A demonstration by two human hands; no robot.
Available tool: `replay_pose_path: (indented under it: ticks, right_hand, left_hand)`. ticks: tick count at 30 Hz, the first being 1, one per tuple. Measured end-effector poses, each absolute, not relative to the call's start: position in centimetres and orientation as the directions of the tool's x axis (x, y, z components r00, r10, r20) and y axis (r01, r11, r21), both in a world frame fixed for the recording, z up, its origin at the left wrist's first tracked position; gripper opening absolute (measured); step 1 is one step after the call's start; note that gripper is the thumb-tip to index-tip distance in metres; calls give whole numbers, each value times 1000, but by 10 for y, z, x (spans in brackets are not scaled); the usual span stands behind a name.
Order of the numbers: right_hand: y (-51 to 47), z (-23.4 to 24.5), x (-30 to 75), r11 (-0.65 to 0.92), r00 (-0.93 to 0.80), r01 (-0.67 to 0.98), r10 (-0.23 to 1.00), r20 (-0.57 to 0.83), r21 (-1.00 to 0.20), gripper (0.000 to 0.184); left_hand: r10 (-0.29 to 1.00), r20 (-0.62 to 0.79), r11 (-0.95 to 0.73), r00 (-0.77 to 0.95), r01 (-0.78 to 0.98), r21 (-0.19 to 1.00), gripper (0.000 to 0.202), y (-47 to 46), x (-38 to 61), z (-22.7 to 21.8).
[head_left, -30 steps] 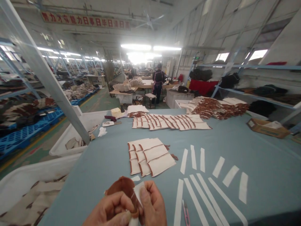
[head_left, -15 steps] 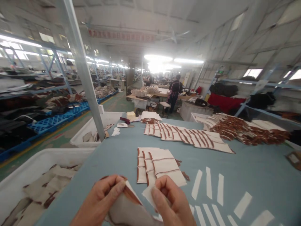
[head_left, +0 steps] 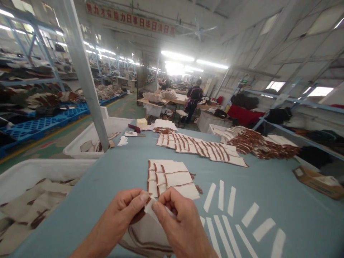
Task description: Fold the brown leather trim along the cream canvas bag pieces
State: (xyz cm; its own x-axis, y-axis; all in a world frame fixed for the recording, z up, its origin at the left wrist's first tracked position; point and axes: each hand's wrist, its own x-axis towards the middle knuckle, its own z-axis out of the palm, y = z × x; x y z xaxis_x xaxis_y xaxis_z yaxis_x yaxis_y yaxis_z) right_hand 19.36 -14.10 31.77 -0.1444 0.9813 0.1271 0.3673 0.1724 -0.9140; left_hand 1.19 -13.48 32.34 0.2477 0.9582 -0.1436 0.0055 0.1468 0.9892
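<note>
My left hand (head_left: 122,213) and my right hand (head_left: 181,224) meet at the near edge of the blue-grey table (head_left: 126,168). Both are closed in a pinch on a cream fabric piece with brown trim (head_left: 146,234), which hangs below them. A small white strip (head_left: 151,205) sits between the fingertips of both hands. Just beyond lies a small overlapping stack of cream pieces with brown edges (head_left: 170,177). White strips (head_left: 231,211) of differing lengths lie fanned on the table to the right.
A long row of trimmed pieces (head_left: 201,148) and a big pile (head_left: 258,141) lie farther back. White bins with fabric (head_left: 32,200) stand at the left beside a steel post (head_left: 86,79). A cardboard box (head_left: 318,182) sits at the right. A person (head_left: 194,98) stands far off.
My hands have come together, and the white strip now sits against the brown edge of the piece. The view has shifted a little.
</note>
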Motion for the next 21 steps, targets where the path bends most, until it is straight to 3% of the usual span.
replay_pose_path:
  ticks: [9, 16, 21]
  right_hand:
    - [-153, 331, 197, -18, -173, 351, 981, -84, -936, 28]
    - [-159, 331, 199, -61, -186, 261, 976, -112, -963, 23]
    - [-163, 327, 197, -22, -154, 296, 986, -70, -955, 25]
  left_hand:
    - [948, -184, 171, 260, 71, 983, 68, -142, 15, 314]
    - [951, -165, 145, 260, 95, 985, 62, -149, 16, 317]
    - [940, -219, 199, 263, 101, 975, 67, -154, 13, 311]
